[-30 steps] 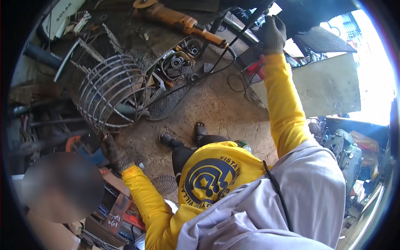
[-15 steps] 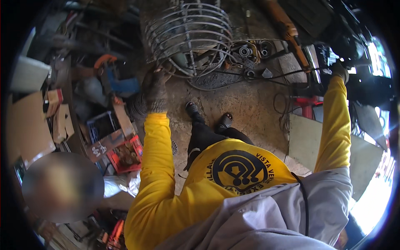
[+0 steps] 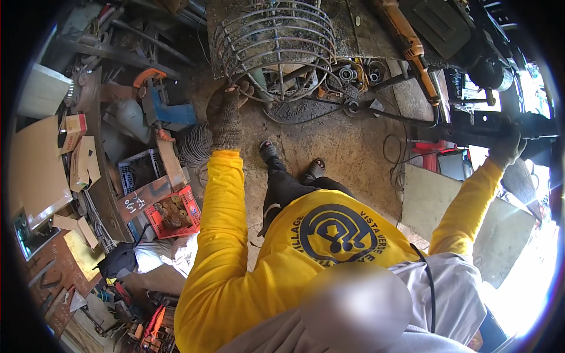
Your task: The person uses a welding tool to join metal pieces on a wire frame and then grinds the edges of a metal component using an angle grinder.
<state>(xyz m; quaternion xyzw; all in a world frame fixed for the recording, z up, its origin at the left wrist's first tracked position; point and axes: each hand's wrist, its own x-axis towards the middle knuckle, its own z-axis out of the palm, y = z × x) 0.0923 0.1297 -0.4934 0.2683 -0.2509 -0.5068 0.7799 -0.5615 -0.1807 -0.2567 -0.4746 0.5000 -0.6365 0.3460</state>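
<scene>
Gloved left hand point(image 3: 226, 109) curled around the lower rim wire of a round wire cage point(image 3: 276, 44), fingers closed on that wire at the cage's near left edge. Cage lying on its side on the dirt floor point(image 3: 347, 153), well ahead of the two feet point(image 3: 291, 162), its open mouth turned toward the left hand. Gloved right hand point(image 3: 506, 147) far off on the other side, closed over a dark metal bar point(image 3: 488, 126) at about head height; grip firm by the look of the wrapped fingers. Cage well apart from the right hand, touching only the left. Counted: one wire cage, one orange angle grinder point(image 3: 406, 44) just right of it, one red crate point(image 3: 172, 212) of rusty parts by the left elbow, one blue vise point(image 3: 162, 109) left of the hand.
</scene>
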